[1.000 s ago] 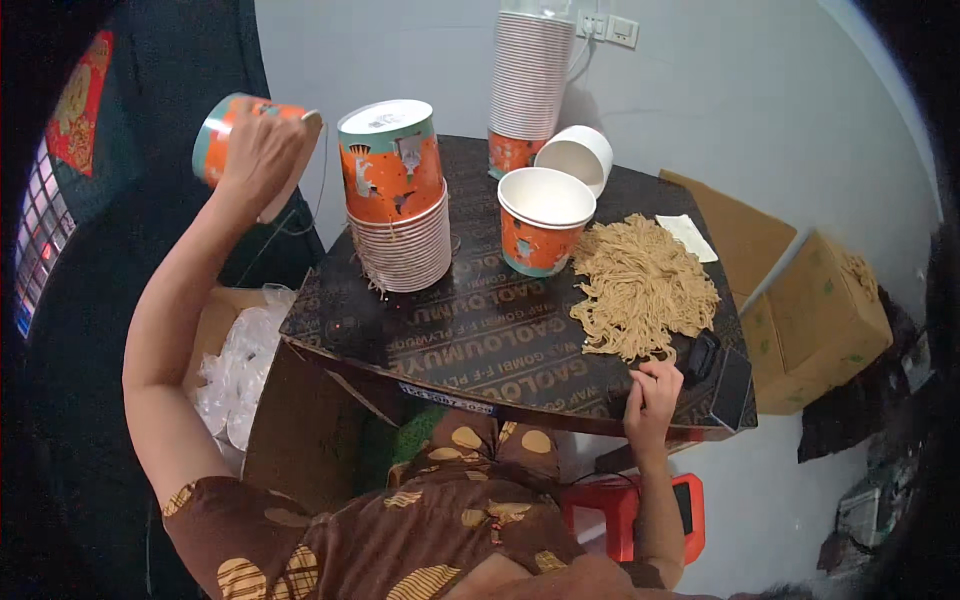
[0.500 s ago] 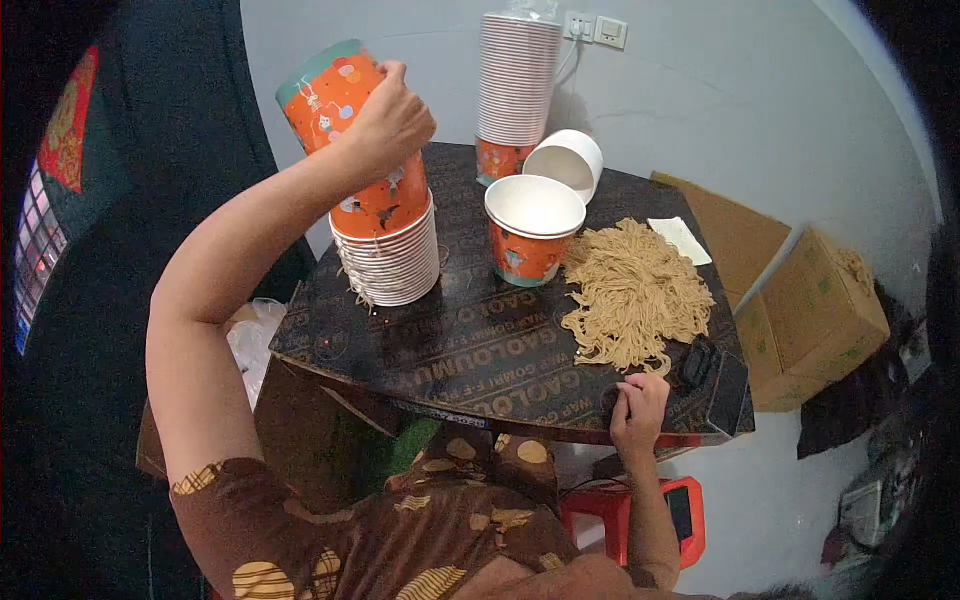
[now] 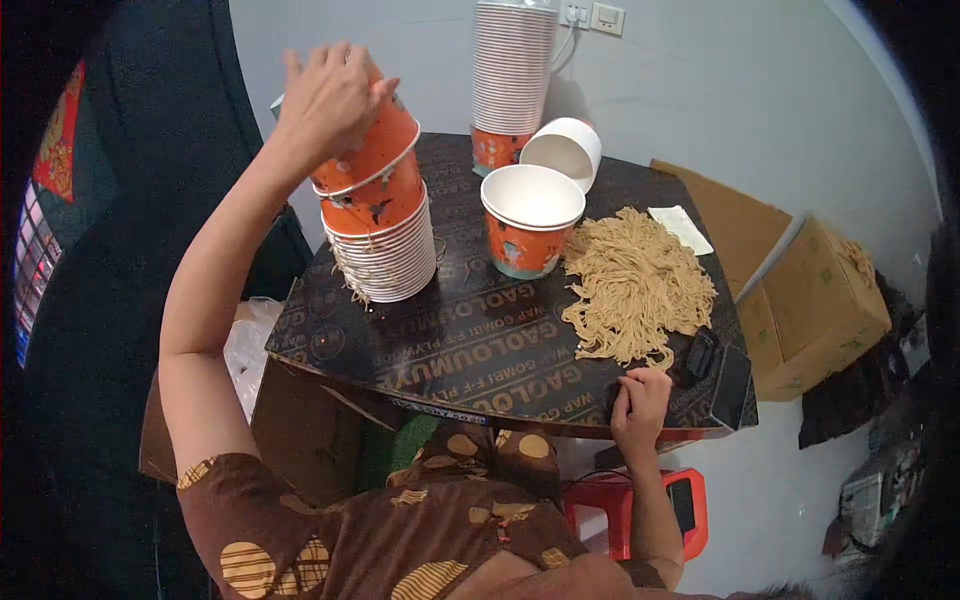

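Setting an orange paper cup (image 3: 365, 150) onto the short stack of cups (image 3: 385, 245) at the left of the dark worktop (image 3: 470, 345), my left hand (image 3: 330, 95) has its grip clamped over the cup's top, fingers spread down its sides. The cup sits tilted, only partly seated in the one below. My right hand (image 3: 640, 400) rests at the near edge of the worktop, fingers curled together on the board and holding nothing, just beside a small black object (image 3: 700, 352) that I cannot identify.

Risks, as I judge them: the tilted cup may jam crooked or slide off; pressing down off-centre could tip the whole short stack toward the left edge, which lies near. A few noodle strands (image 3: 350, 285) hang at the stack's base and could be trapped between cups. The noodle heap (image 3: 635, 285) spreads close to the near right edge and could be swept off by my right forearm.

Count: two stacks of cups, one short and one tall stack (image 3: 512, 75) at the back; two loose cups, one upright cup (image 3: 530, 225) and one cup on its side (image 3: 565, 150); one noodle heap; one slip of paper (image 3: 682, 228); two cardboard boxes (image 3: 815, 300) to the right; one red stool (image 3: 640, 505) below.
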Tool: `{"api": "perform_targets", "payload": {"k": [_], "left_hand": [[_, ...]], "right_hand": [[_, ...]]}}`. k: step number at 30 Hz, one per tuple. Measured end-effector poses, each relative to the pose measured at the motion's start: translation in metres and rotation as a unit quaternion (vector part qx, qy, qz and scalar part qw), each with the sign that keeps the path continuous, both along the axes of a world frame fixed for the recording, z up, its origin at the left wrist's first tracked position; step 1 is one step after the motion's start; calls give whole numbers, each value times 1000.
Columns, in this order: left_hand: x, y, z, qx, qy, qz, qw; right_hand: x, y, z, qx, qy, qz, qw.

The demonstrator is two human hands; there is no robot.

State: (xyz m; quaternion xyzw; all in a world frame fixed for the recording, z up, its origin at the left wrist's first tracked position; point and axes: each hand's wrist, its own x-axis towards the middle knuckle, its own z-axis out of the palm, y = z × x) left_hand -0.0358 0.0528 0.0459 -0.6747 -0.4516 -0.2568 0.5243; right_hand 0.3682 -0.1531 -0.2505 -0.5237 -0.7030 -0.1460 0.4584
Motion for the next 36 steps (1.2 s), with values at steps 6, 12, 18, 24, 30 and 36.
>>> {"api": "perform_targets", "payload": {"k": [6, 12, 18, 24, 30, 36], "left_hand": [[19, 4, -41, -158, 5, -32, 987], [38, -11, -48, -244, -32, 35, 969], [43, -10, -74, -91, 25, -33, 995], [89, 18, -129, -313, 13, -313, 897], [125, 38, -153, -371, 75, -272, 884], [120, 9, -163, -337, 74, -391, 853]], "right_hand": [[0, 0, -4, 5, -24, -22, 999], [-1, -1, -5, -2, -20, -21, 1000], [-4, -4, -1, -14, -4, -27, 1000], [-5, -2, -1, -4, 0, -36, 999], [-4, -3, -1, -9, 13, -26, 1000], [-6, -4, 15, -31, 57, 1, 998]]}}
